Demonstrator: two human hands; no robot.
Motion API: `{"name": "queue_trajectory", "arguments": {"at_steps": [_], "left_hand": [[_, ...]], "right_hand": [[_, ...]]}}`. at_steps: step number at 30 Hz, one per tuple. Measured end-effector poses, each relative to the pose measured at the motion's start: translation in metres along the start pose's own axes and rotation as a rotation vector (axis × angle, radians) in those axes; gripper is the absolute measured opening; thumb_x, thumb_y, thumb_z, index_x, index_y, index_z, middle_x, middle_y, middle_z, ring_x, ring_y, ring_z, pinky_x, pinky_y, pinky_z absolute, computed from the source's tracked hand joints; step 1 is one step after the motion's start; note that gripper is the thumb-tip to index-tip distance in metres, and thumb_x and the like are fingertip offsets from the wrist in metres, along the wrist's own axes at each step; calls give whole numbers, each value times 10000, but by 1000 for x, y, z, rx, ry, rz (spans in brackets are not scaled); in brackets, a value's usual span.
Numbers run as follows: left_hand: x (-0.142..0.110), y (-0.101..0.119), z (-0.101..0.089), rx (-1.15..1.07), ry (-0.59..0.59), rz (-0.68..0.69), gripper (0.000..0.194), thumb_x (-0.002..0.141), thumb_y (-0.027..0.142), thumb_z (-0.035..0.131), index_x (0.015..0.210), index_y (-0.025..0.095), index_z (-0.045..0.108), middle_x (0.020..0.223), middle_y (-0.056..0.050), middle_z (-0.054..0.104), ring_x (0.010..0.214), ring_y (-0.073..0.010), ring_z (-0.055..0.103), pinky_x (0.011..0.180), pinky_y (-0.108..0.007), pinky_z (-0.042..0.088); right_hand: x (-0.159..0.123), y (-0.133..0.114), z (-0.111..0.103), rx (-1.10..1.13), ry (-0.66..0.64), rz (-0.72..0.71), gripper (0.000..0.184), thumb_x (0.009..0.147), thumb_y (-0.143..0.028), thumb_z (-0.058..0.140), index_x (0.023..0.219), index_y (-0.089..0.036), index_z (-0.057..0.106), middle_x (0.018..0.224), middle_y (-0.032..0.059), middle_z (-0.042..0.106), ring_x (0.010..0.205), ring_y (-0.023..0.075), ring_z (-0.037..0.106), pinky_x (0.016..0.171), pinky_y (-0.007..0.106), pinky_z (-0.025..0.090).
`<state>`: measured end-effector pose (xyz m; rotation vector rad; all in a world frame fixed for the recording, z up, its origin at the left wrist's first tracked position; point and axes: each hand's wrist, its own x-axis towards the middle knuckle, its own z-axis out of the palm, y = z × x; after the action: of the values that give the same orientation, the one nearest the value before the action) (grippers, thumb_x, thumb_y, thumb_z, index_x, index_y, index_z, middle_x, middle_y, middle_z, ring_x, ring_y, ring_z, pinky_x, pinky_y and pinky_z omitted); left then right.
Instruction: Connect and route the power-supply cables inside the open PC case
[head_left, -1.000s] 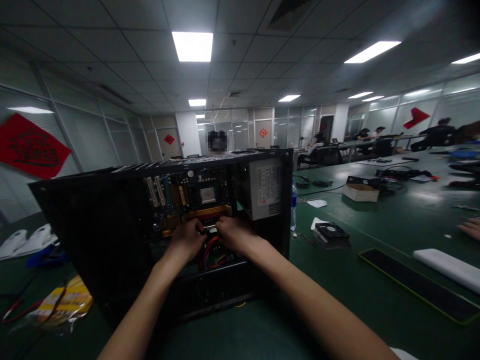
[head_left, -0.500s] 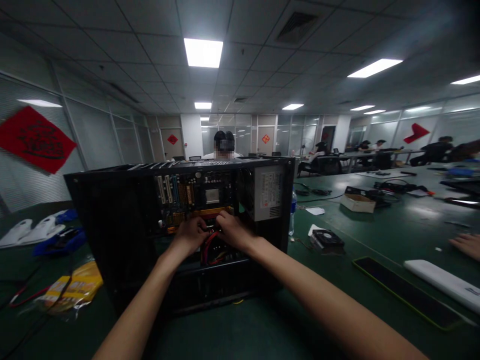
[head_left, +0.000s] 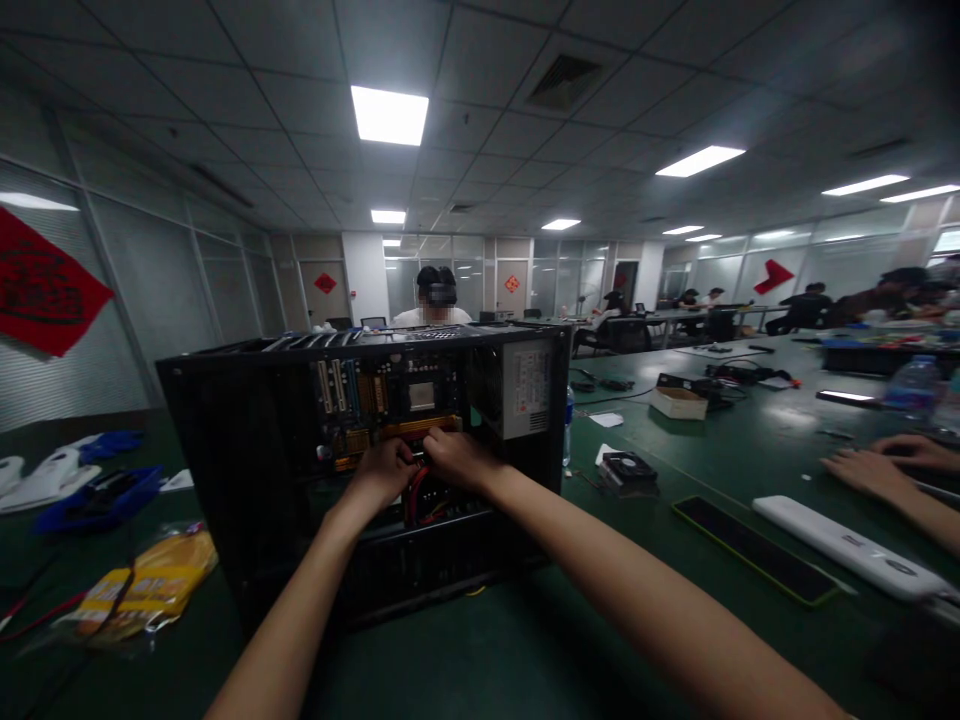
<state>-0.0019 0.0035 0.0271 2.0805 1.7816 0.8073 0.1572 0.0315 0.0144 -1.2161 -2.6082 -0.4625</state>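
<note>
The fingers (head_left: 405, 457) of the left hand (head_left: 381, 474) and right hand (head_left: 459, 462) are bent near the red cables (head_left: 415, 490) (their grip I cannot tell), inside the computer case (head_left: 442, 568) on the surface (head_left: 487, 650). The cables look soft, so better to take the plugs; the case seems stiff, heavy. The label (head_left: 529, 385) is unreadable.

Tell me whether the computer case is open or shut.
Open: the near side of the computer case has no panel on it, so the circuit board and power supply show inside.
</note>
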Motion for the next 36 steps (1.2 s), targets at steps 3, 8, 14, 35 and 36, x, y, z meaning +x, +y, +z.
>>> {"name": "queue_trajectory", "arguments": {"at_steps": [3, 8, 14, 35, 36], "left_hand": [[4, -6, 2, 52, 21, 26, 74, 785, 223, 600, 826, 165, 619, 755, -43, 703, 718, -151, 654, 604, -218, 401], [4, -7, 8, 148, 31, 4, 180, 814, 362, 576, 862, 193, 618, 836, -55, 717, 771, -186, 666, 611, -244, 404], [-14, 13, 17, 478, 128, 108, 269, 873, 390, 465, 996, 184, 586, 929, -121, 713, 841, -284, 687, 652, -322, 458], [-18, 14, 23, 481, 107, 118, 293, 916, 452, 437, 961, 199, 577, 870, -75, 695, 769, -226, 669, 604, -276, 413], [-19, 14, 23, 469, 97, 111, 293, 917, 453, 433, 964, 202, 576, 868, -73, 695, 770, -222, 668, 602, -272, 410]], "right_hand": [[4, -1, 3, -46, 1, -2, 254, 948, -264, 445, 1090, -93, 566, 1122, 168, 586, 969, 251, 639, 741, 331, 509], [6, -1, 6, -93, 6, -4, 261, 955, -214, 394, 1084, -94, 586, 1100, 180, 607, 892, 243, 663, 698, 323, 512], [4, -3, 2, -111, 64, -5, 263, 946, -169, 374, 1059, -100, 601, 1068, 165, 629, 862, 246, 659, 670, 324, 497], [-86, 18, -56, 333, -11, -321, 291, 975, -334, 463, 885, -151, 671, 844, 69, 693, 727, 139, 611, 622, 243, 360], [-80, 15, -57, 354, -21, -318, 274, 967, -328, 482, 901, -150, 679, 852, 75, 699, 731, 144, 616, 622, 245, 360]]}}
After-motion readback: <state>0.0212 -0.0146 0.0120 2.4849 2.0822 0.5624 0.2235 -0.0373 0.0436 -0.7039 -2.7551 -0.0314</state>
